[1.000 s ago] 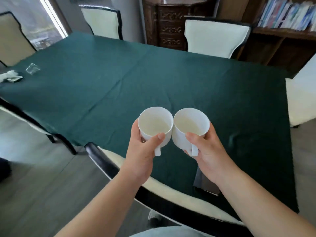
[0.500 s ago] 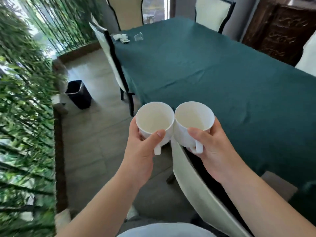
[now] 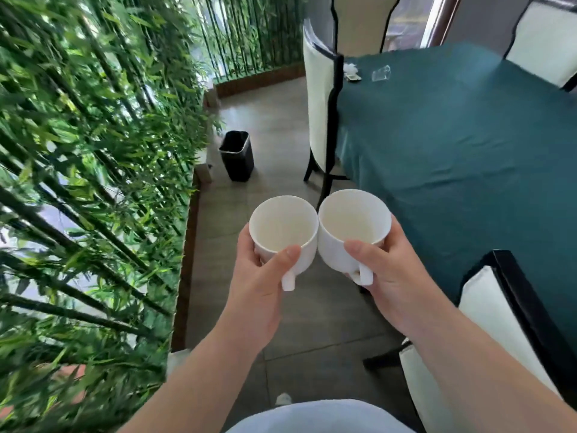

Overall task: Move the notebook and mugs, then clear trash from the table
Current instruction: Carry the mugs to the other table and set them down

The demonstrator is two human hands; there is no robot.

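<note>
Two empty white mugs are held side by side above the grey floor, their rims touching. My left hand (image 3: 260, 285) is shut on the left mug (image 3: 282, 228), thumb over its near wall. My right hand (image 3: 393, 276) grips the right mug (image 3: 354, 225) by its handle side. The table with a green cloth (image 3: 468, 145) lies to the right. At its far left corner rest a crumpled white tissue (image 3: 350, 69), a small wrapper (image 3: 353, 77) and a clear plastic piece (image 3: 381, 73). No notebook is in view.
A black waste bin (image 3: 237, 156) stands on the floor ahead, left of a cream chair (image 3: 321, 98). Bamboo plants (image 3: 87, 182) fill the left side behind a low wooden border. Another cream chair (image 3: 487, 317) is close at my right.
My view has swung left, away from the table toward the floor, bin and bamboo. Both hands keep the mugs in the same grip, side by side.
</note>
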